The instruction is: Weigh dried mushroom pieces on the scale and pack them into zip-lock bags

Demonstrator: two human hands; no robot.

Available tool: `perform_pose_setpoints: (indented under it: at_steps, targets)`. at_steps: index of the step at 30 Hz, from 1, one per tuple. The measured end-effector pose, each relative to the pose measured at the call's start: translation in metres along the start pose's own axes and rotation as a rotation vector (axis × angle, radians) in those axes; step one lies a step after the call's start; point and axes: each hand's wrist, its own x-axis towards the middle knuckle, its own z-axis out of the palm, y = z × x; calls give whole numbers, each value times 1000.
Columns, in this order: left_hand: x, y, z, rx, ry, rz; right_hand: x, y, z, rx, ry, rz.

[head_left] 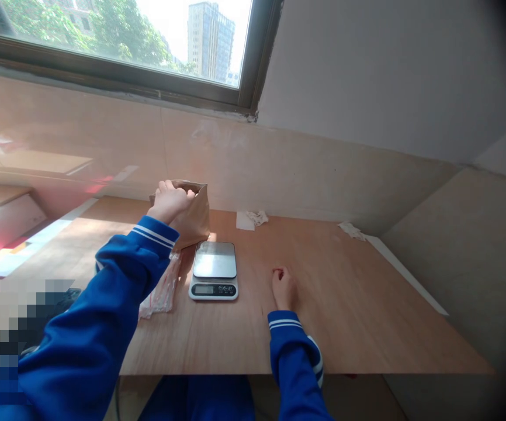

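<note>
My left hand (170,202) is at the mouth of a brown paper bag (195,219), which stands upright near the wall. Its fingers bend down over the opening and their tips are hidden, so what they hold, if anything, does not show. On the wooden table, my right hand (284,289) rests with its fingers curled in a loose fist and nothing visible in it. Between the two hands lies a kitchen scale (214,270) with a bare metal platform and a small display. Clear plastic bags (160,292) lie left of the scale, partly behind my left sleeve.
Against the wall are a white paper piece with a crumpled cloth or tissue (252,220) and another crumpled white piece (352,230). The wooden table (358,316) ends at a front edge near my lap. A window (148,47) is above. Part of the lower left is pixelated.
</note>
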Motion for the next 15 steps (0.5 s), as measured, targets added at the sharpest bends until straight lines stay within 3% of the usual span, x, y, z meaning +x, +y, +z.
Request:
perform_pose_setpoints:
  at_steps: [5, 10, 15]
  targets:
    - [-1, -4, -5, 60, -196, 183, 3, 2, 2, 13, -2, 11]
    - [2, 0, -15, -37, -238, -79, 3, 2, 2, 23, 1, 17]
    - [8, 1, -4, -18, -191, -107, 2, 0, -1, 19, -1, 19]
